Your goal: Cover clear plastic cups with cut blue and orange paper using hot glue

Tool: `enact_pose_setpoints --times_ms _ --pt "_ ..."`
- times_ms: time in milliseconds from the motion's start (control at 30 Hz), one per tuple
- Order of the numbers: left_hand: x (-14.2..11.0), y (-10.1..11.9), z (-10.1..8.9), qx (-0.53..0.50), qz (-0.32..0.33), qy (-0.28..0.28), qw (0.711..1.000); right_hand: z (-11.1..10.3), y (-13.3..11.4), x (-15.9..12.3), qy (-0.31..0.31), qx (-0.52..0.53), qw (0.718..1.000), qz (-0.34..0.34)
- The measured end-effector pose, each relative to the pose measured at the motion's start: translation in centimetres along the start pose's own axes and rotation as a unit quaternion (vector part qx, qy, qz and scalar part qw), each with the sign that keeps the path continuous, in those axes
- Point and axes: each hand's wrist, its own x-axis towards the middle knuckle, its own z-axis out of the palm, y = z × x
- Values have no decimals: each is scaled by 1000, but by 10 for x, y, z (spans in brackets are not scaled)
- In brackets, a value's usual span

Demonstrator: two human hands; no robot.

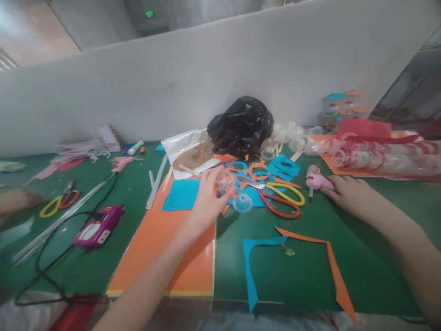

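Note:
My left hand (209, 198) is raised over the green work table (310, 276), its fingers curled around a small clear plastic dome (225, 179). A second clear dome (242, 202) sits just right of that hand, on scraps of blue and orange paper. Large scissors with yellow and red handles (279, 197) lie close by, their metal blades (250, 182) pointing toward my left hand. My right hand (346, 194) is at the right, with its fingers gripping a pink hot glue gun (317, 181). Below, a long cut strip of blue and orange paper (296, 262) lies between my hands.
A blue sheet (181, 194) lies on an orange board (161, 248). Behind are a black plastic bag (241, 126) and clear domes (284, 138). Clear rings (379, 154) lie at the right. Leftward are a second pink glue gun (122, 163), a purple device (98, 226) with black cable, and scissors (60, 203).

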Motion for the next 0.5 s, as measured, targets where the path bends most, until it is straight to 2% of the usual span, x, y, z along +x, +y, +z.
enact_pose_setpoints --times_ms 100,167,233,300,367,433,467,500 --pt "0 -3 0 0 -1 7 1000 -10 -3 6 -6 7 1000 2" --pt "0 -4 0 -4 0 18 1000 -24 -12 8 13 57 997 53" --pt "1 -3 0 -13 3 33 999 -41 -25 7 21 150 981 120" --pt "1 -2 -1 -22 5 50 999 -58 -43 4 19 249 954 165" --pt "2 -1 -2 -27 8 61 998 -71 -62 1 -8 341 902 266" --pt "2 -1 -3 -28 14 67 997 -78 -79 -3 -49 431 856 282" --pt "2 -1 -3 -27 17 70 997 -79 -86 -4 -79 450 848 269" --pt "1 -2 -3 -27 20 73 997 -78 -92 -7 -93 450 854 242"
